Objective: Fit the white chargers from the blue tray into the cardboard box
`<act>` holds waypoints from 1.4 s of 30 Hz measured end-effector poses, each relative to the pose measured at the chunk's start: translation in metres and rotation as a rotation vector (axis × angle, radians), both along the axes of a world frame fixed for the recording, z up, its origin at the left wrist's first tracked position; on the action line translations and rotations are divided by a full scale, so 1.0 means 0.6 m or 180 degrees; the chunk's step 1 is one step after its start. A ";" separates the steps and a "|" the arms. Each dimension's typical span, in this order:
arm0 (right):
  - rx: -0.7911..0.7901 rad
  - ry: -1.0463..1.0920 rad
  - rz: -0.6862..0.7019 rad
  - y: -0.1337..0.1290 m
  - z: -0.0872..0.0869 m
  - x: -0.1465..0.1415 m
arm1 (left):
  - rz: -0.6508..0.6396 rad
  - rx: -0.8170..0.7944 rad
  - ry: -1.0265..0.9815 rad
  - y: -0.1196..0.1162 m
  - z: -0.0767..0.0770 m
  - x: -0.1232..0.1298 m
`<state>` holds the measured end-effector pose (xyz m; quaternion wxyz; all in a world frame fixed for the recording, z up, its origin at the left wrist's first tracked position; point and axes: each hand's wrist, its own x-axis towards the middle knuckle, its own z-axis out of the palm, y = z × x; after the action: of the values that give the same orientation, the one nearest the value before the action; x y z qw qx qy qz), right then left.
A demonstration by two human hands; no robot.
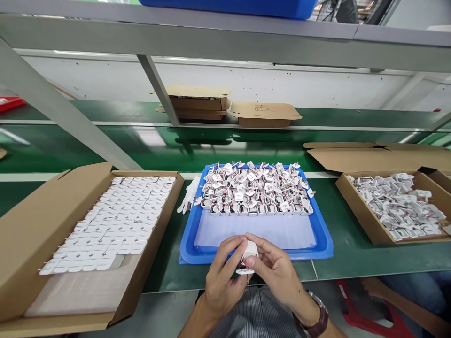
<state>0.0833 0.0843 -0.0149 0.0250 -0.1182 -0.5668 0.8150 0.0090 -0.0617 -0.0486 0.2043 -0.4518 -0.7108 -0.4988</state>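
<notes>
Now, white plug (pixel 250 249): held at lower centre of the frame, pronged plate (pixel 244 271) lowermost.
Left hand (pixel 226 273), right hand (pixel 276 271): white plug grasped in the grip of both.
Blue tray (pixel 323 241): placed at centre, part-covered with similar pieces (pixel 255 190).

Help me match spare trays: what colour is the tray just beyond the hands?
The tray is blue; the head view shows it best.

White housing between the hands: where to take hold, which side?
Likely its outer side walls, from left and right. The white housing is a rounded shell; the pronged cover stands off its near end with red wiring between, so keep the grip off that end.
</notes>
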 end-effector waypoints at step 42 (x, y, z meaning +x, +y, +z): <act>0.3387 0.2415 -0.0082 0.068 0.015 0.010 | -0.0620 -0.0385 -0.2396 -0.003 0.042 -0.006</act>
<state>0.0891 0.1252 -0.0058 0.2882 0.1994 -0.8431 0.4079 0.0053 -0.0637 -0.0236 -0.1459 -0.3139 -0.7179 -0.6039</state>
